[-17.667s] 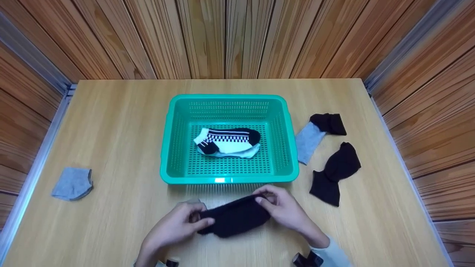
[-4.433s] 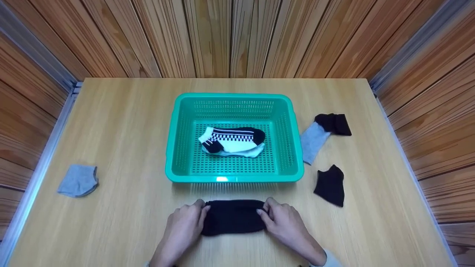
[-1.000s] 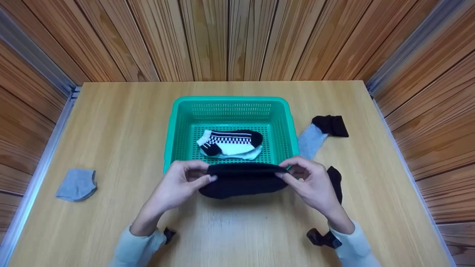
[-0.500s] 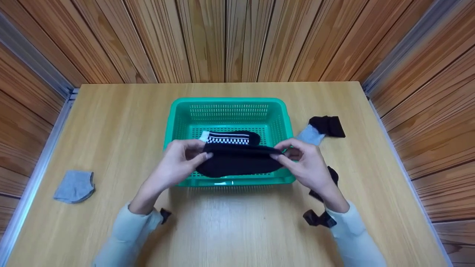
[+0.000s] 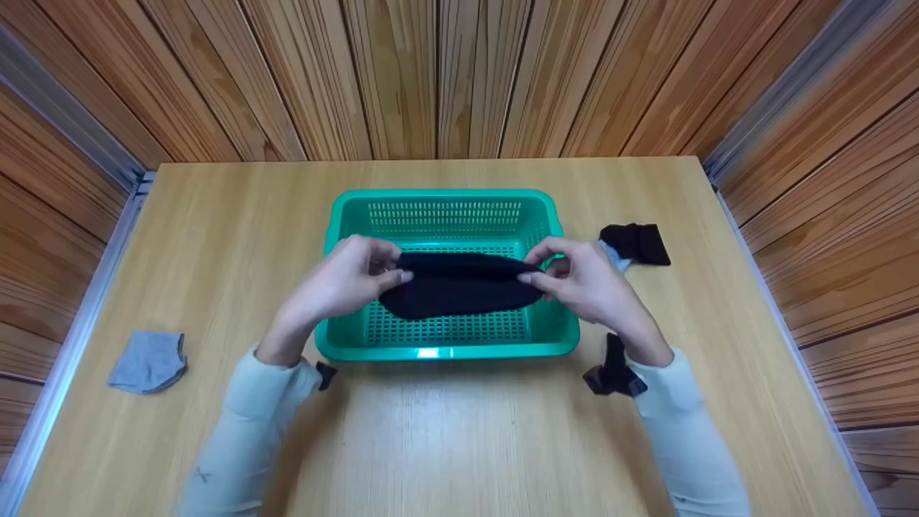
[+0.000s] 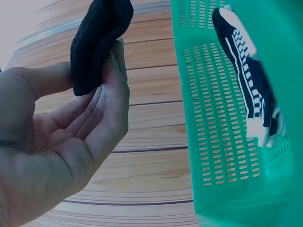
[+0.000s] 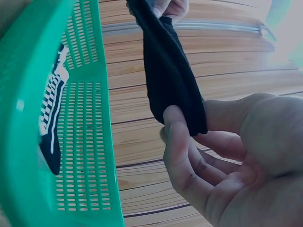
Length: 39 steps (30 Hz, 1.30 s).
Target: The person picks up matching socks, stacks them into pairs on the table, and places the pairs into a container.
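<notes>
A black sock (image 5: 463, 287) is stretched level over the green basket (image 5: 445, 353), pinched at both ends. My left hand (image 5: 350, 278) grips its left end between thumb and fingers, and my right hand (image 5: 578, 278) pinches the right end. In the left wrist view, the black sock (image 6: 99, 47) sits between thumb and forefinger. The right wrist view has the black sock (image 7: 170, 75) running from my right fingertips up to the other hand. Inside the basket lies a white and black checked sock (image 6: 244, 71), which the held sock covers in the head view.
On the table's left lies a grey sock (image 5: 147, 362). To the basket's right, a black sock (image 5: 635, 244) overlaps a grey one (image 5: 612, 256). Another black sock (image 5: 614, 352) is partly hidden by the right forearm. Wooden panel walls surround the table (image 5: 431, 445).
Both hands have carried the black sock forward from the table's front to over the basket, where it now hides the checked sock. Earlier, one black sock left the right-hand group.
</notes>
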Each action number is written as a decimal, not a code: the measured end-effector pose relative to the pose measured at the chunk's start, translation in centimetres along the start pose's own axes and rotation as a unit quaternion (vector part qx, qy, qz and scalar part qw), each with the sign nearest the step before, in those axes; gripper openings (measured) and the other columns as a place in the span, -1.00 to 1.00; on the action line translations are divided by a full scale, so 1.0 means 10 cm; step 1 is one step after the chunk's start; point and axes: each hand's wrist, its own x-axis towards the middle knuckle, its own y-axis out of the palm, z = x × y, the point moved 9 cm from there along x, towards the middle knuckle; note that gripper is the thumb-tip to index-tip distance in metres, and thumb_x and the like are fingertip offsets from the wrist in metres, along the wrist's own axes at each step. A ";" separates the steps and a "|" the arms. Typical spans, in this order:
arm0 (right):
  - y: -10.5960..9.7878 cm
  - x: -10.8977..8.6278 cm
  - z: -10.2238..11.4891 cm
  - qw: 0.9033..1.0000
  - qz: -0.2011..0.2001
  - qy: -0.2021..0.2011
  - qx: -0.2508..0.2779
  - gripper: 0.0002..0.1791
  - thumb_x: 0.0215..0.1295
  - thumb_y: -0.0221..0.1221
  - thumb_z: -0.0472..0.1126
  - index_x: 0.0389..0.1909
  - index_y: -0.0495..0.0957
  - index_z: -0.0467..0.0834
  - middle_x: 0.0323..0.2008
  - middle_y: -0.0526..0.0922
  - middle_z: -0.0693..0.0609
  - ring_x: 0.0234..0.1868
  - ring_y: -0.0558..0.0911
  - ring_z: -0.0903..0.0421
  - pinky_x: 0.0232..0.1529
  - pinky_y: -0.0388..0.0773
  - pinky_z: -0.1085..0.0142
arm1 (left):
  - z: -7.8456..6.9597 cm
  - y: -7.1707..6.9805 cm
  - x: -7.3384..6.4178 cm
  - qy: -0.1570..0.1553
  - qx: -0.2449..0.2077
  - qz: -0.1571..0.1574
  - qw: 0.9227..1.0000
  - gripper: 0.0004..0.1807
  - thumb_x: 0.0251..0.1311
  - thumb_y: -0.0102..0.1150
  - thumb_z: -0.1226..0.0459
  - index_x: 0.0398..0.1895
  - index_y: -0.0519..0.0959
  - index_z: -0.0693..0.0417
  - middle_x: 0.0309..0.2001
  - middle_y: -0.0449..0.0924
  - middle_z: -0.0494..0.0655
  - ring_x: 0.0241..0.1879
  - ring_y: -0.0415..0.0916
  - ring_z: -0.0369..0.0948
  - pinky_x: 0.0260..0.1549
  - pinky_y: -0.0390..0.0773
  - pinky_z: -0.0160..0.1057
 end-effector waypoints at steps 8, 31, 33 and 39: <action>0.01 0.29 -0.04 0.999 0.023 0.004 -0.034 -0.84 0.42 0.34 -0.22 -0.08 0.65 -0.19 -0.25 0.81 -0.13 -0.40 0.72 0.04 -0.38 0.65 0.40 | 0.13 -0.08 0.27 -0.013 0.005 0.023 1.000 -0.64 0.49 0.20 0.25 -0.52 0.35 -0.01 -0.52 0.22 -0.21 -0.62 0.14 -0.27 -0.55 0.17 -0.34; 0.31 1.02 -0.40 0.995 0.078 0.058 -0.025 -0.86 0.41 0.33 -0.27 -0.14 0.61 -0.24 -0.27 0.69 -0.07 -0.42 0.76 -0.14 -0.42 0.72 0.27 | 0.59 -0.12 0.83 -0.137 0.074 0.031 0.987 -0.44 0.48 0.19 0.25 -0.72 0.18 -0.04 -0.68 0.04 -0.26 -0.66 0.04 -0.27 -0.54 0.16 -0.29; 0.34 1.06 -0.43 0.994 0.085 0.063 -0.032 -0.86 0.41 0.34 -0.27 -0.16 0.61 -0.24 -0.28 0.69 -0.06 -0.44 0.76 -0.08 -0.36 0.76 0.17 | 0.63 -0.11 0.86 -0.145 0.078 0.030 0.986 -0.43 0.48 0.19 0.25 -0.72 0.19 -0.04 -0.69 0.04 -0.26 -0.67 0.03 -0.28 -0.55 0.15 -0.29; 0.49 1.10 -0.52 0.986 0.130 0.078 -0.062 -0.88 0.39 0.34 -0.31 -0.20 0.61 -0.28 -0.25 0.81 -0.23 -0.54 0.74 0.15 -0.20 0.78 -0.05 | 0.77 -0.02 0.88 -0.177 0.084 0.049 0.979 -0.45 0.49 0.18 0.23 -0.72 0.23 -0.04 -0.71 0.10 -0.27 -0.69 0.07 -0.27 -0.58 0.20 -0.29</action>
